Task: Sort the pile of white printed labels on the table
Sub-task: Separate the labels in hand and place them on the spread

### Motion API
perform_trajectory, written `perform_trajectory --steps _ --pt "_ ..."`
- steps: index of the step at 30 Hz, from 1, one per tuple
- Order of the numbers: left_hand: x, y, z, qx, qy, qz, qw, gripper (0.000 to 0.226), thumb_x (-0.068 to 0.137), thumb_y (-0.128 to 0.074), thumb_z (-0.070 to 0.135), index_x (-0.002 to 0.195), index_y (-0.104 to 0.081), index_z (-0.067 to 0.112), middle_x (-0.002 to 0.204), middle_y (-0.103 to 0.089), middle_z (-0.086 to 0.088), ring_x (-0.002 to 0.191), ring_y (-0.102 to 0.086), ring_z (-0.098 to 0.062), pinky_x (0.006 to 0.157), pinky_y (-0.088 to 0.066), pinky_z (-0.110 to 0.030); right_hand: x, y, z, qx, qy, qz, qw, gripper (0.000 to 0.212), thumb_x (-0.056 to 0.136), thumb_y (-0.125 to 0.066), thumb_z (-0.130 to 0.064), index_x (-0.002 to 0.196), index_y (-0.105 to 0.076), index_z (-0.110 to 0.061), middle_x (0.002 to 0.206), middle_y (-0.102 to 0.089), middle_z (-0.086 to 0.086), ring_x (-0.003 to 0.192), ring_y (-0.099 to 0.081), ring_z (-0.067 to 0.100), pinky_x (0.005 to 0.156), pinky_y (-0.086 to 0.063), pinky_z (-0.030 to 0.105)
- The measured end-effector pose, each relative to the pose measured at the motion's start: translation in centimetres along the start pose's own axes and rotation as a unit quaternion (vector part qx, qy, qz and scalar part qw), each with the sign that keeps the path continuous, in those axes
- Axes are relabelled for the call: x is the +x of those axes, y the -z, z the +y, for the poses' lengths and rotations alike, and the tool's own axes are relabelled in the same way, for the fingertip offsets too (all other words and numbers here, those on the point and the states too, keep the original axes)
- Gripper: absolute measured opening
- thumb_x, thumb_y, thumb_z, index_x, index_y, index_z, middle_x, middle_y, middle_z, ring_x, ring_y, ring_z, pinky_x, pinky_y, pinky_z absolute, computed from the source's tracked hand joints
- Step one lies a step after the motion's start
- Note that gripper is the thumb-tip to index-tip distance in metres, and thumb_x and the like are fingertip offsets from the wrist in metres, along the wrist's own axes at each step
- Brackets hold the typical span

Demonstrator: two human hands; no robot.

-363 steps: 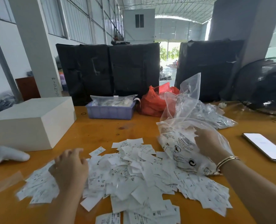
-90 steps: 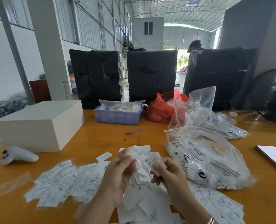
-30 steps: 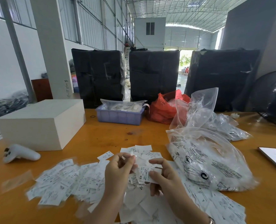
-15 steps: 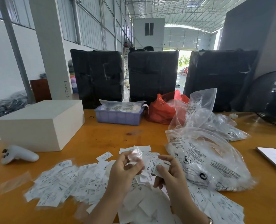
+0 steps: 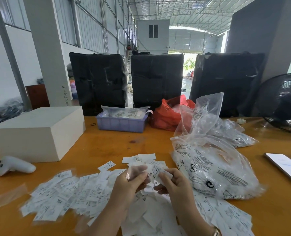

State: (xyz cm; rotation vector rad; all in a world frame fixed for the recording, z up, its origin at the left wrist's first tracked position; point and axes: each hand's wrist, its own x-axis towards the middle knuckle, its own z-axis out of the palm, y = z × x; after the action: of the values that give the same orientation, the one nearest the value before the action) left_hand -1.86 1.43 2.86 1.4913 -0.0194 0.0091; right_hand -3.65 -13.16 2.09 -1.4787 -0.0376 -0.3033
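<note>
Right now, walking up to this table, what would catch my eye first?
First, the spread of white labels across the near edge of the orange table, with the left hand and right hand pinching a few above it. Next, the big clear printed bag to the right, and the red bag behind.

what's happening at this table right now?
A person is sorting white printed labels by hand. The left hand and right hand each pinch labels above the loose pile spread on the wooden table. A large clear bag lies just right of the hands.
</note>
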Motion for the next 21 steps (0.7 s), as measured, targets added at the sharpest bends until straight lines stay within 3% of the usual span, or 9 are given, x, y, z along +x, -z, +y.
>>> perform_trajectory --steps 5,10,17,21 --pt "0.14 -0.11 0.02 -0.077 0.019 0.014 0.997 0.009 0.08 -0.072 0.014 0.087 -0.075 0.02 0.079 -0.074 -0.001 0.075 -0.071 -0.011 0.067 -0.052 -0.022 -0.18 -0.27 -0.09 0.014 -0.017 -0.016 1.0 0.007 0.089 -0.062 -0.008 0.089 -0.059 -0.002 0.072 -0.072 0.011 0.058 -0.068 0.026 0.05 -0.052 0.025" --pt "0.03 0.0 0.45 -0.155 0.032 -0.006 0.987 0.033 0.063 -0.075 0.018 0.095 -0.072 0.014 0.077 -0.073 -0.003 0.07 -0.069 -0.01 0.064 -0.053 -0.02 -0.36 -0.23 -0.3 0.06 -0.019 -0.009 0.998 0.013 0.091 -0.057 -0.012 0.093 -0.057 0.0 0.075 -0.072 0.016 0.058 -0.067 0.025 0.052 -0.052 0.024" --pt "-0.04 -0.05 0.38 -0.169 0.028 -0.014 0.985 0.034 0.063 -0.075 0.016 0.097 -0.071 0.012 0.08 -0.074 -0.007 0.076 -0.07 -0.015 0.073 -0.052 -0.027 -0.66 -0.31 -0.5 0.074 -0.02 -0.035 0.996 0.013 0.093 -0.056 -0.012 0.093 -0.057 0.001 0.072 -0.07 0.019 0.056 -0.066 0.026 0.05 -0.05 0.025" --pt "0.11 0.21 0.41 -0.196 0.027 -0.009 0.98 0.036 0.063 -0.076 0.013 0.098 -0.071 0.01 0.082 -0.074 -0.009 0.076 -0.071 -0.016 0.064 -0.056 -0.021 -0.65 -0.3 -0.57 0.095 -0.028 -0.036 0.994 0.014 0.093 -0.055 -0.012 0.093 -0.057 0.002 0.072 -0.069 0.021 0.056 -0.065 0.025 0.05 -0.05 0.024"
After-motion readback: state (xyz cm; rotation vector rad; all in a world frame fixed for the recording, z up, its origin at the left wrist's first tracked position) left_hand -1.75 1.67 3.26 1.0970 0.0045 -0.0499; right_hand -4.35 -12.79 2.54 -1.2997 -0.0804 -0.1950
